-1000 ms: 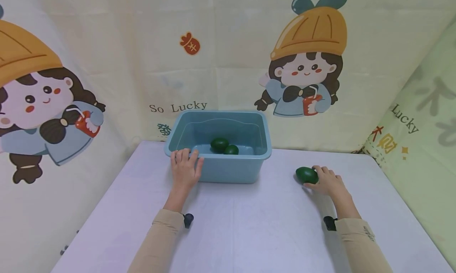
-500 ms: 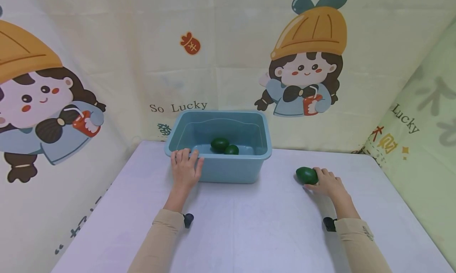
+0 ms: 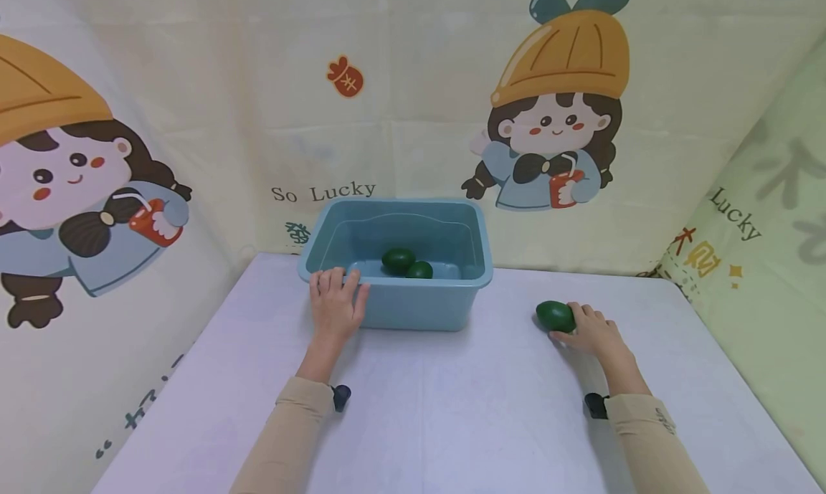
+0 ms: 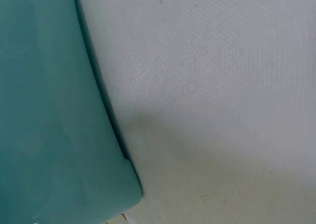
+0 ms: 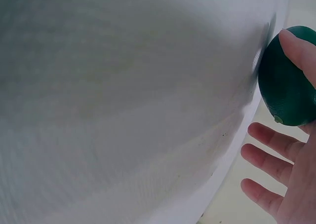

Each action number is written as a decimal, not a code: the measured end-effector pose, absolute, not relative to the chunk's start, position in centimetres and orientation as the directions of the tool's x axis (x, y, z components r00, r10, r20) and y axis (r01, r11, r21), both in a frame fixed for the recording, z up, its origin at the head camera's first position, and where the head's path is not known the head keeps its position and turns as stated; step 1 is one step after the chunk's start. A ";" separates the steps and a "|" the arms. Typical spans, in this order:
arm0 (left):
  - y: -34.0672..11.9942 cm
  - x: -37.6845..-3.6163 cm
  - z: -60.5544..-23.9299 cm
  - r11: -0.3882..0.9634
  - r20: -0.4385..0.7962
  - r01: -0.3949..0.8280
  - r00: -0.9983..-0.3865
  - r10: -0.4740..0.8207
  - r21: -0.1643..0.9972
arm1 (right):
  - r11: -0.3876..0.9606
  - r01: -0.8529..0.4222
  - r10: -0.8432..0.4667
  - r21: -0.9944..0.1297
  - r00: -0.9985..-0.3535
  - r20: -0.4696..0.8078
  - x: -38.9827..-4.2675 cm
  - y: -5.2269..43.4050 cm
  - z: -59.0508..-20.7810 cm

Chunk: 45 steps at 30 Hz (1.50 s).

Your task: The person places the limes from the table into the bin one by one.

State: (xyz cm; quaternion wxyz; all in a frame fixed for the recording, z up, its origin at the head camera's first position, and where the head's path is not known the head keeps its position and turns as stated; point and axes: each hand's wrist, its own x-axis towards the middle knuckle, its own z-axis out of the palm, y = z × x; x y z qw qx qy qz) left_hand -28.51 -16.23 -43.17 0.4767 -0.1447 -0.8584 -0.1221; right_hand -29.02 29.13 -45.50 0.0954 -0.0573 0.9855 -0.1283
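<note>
A blue plastic tub stands at the back middle of the white table. Two dark green fruits lie inside it. My left hand rests flat against the tub's front left corner, with straight fingers reaching the rim and the thumb on the front wall. The left wrist view shows only the tub wall and the table. A third green fruit lies on the table to the right of the tub. My right hand holds its right end lightly: the thumb lies on it and the other fingers are spread.
A cloth backdrop with cartoon figures hangs close behind the tub and runs along the left and right sides. The table's right edge lies near my right forearm. A small black camera sits on each wrist.
Neither hand nor any fruit has moved. The backdrop on the left has shifted a little.
</note>
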 end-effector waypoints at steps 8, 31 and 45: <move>-16.3 -28.5 -43.1 0.930 0.840 0.360 -0.526 0.132 0.079 | 0.959 -0.096 -0.141 -0.267 -0.978 -0.154 -29.0 29.0 -45.3; -16.4 -28.6 -42.9 0.932 0.827 0.354 -0.546 0.137 0.079 | 0.965 -0.099 -0.137 -0.243 -0.980 -0.144 -29.4 29.3 -45.6; -16.4 -28.7 -42.9 0.931 0.842 0.357 -0.522 0.132 0.075 | 0.958 -0.143 -0.160 -0.248 -0.986 -0.051 -28.8 29.0 -44.6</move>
